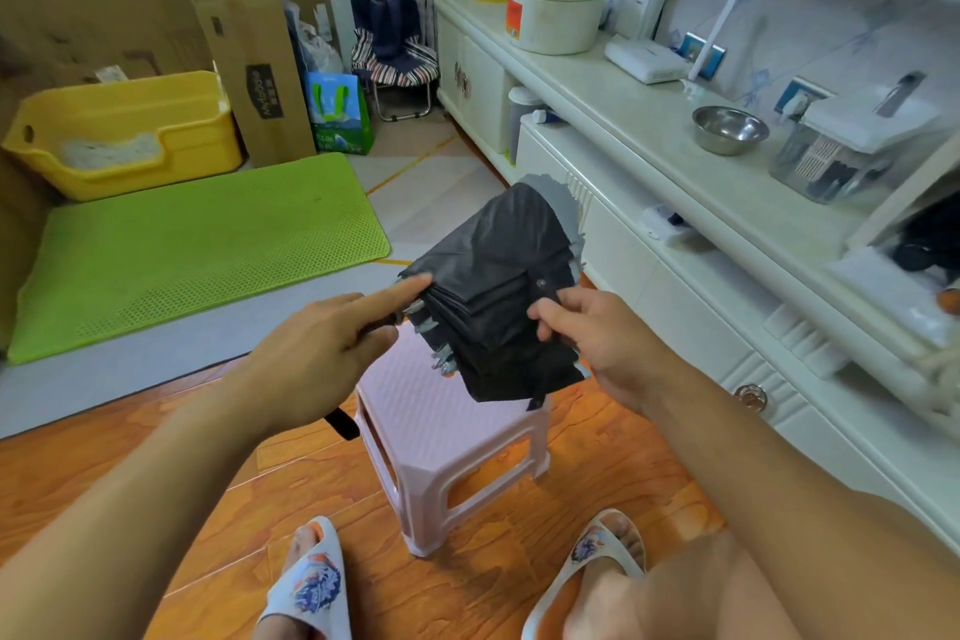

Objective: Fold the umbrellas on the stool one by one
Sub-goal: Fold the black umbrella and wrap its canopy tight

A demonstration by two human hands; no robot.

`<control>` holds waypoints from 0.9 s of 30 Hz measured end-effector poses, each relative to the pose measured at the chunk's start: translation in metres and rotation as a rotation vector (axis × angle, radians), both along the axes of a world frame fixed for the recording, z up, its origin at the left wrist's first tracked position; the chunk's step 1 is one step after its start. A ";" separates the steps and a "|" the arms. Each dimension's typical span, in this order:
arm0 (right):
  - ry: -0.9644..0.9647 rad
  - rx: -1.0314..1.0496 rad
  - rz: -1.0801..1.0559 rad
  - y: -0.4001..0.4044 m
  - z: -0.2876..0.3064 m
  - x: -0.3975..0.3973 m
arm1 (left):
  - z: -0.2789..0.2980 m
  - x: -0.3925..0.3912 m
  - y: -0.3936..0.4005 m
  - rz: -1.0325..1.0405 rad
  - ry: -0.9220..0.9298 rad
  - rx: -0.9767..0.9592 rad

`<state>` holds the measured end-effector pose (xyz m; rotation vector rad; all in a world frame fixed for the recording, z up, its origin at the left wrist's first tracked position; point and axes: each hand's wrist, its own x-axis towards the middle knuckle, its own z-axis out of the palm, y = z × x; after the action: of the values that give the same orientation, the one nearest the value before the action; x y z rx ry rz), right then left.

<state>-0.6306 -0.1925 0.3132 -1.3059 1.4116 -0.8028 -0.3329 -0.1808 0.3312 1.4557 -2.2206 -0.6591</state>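
White cabinet (649,130) along right wall, steel bowl (730,129) on top. Green mat (197,244) on floor at left, yellow bin (124,130) behind it. Pink stool (447,437) on wood floor between slippered feet. Black umbrella (498,291), collapsed, canopy bunched in pleats, held in air above stool. Left hand (322,353) grips handle end, index finger extended along rib tips. Right hand (597,333) pinches canopy fabric near strap snap.

Only 1 label reads here: the tall cardboard box (260,68) carries a dark logo, roughly "Mytoode"; everything else blurs.
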 end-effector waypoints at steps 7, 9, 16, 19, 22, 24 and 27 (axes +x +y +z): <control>-0.228 0.124 -0.096 -0.001 0.010 -0.015 | -0.003 -0.010 0.000 0.402 0.670 0.686; -0.114 0.128 -0.096 0.001 0.011 -0.023 | -0.004 -0.016 0.001 0.464 0.731 0.757; -0.105 0.254 -0.239 -0.001 0.008 -0.034 | -0.006 -0.017 0.004 0.534 0.965 0.956; -0.071 0.260 -0.216 0.002 0.008 -0.031 | -0.010 -0.026 0.006 0.510 0.918 1.005; -0.066 0.234 -0.215 0.003 0.009 -0.028 | -0.013 -0.032 0.008 0.445 0.947 1.056; -0.082 0.218 -0.241 0.002 0.010 -0.027 | -0.013 -0.032 0.008 0.397 1.007 1.107; -0.072 0.219 -0.245 0.002 0.011 -0.026 | -0.013 -0.028 0.011 0.330 1.004 1.195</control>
<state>-0.6566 -0.1907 0.3238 -0.9404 1.5724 -0.8212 -0.3609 -0.1701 0.3180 1.3133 -0.7092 -2.1624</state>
